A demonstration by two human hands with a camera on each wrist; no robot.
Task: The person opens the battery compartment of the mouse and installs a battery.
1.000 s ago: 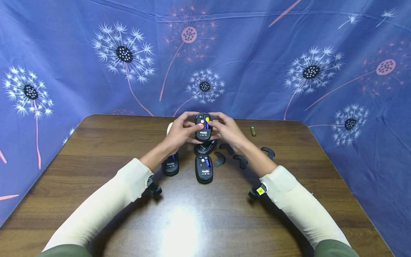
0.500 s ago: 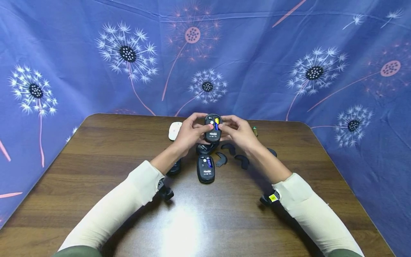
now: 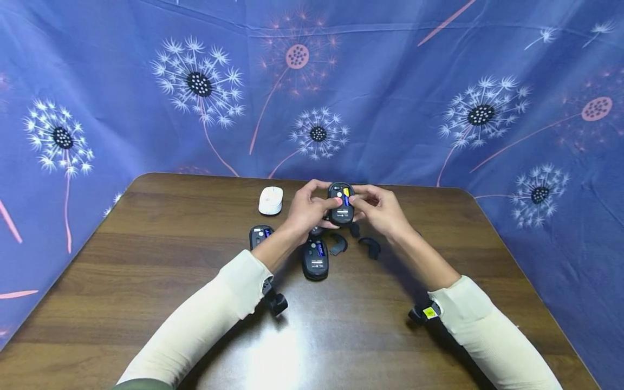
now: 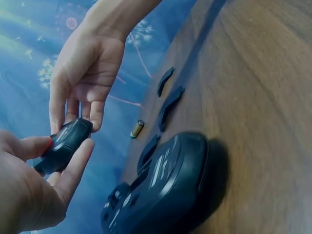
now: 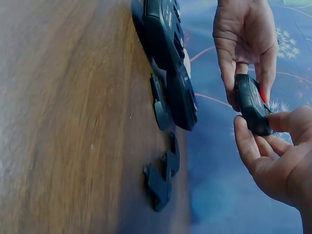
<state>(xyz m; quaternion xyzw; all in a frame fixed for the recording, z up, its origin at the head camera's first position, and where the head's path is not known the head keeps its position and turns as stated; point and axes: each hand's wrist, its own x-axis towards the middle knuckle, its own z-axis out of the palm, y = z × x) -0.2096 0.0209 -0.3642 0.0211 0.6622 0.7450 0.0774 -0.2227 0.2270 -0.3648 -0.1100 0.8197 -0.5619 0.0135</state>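
Note:
Both hands hold a black computer mouse (image 3: 342, 215) above the far part of the table, its underside turned toward the head camera. A yellow-and-blue battery (image 3: 346, 195) sits in its uncovered slot. My left hand (image 3: 306, 210) grips the left edge, thumb on the underside and fingers behind. From the other side my right hand (image 3: 385, 214) grips the right edge, its thumb at the battery. In the left wrist view the mouse (image 4: 68, 144) shows edge-on between the two hands.
Black mice, one (image 3: 316, 262) in front and another (image 3: 258, 236) to the left, lie underside up with batteries in. A white mouse (image 3: 270, 201) stands further back. Several curved black covers, including one (image 3: 371, 248), lie near the right forearm. A loose battery (image 4: 137, 129) lies beyond them.
Both hands and the held mouse have moved right and slightly nearer. The white mouse has come fully into sight on the left, while the loose battery is now hidden in the head view.

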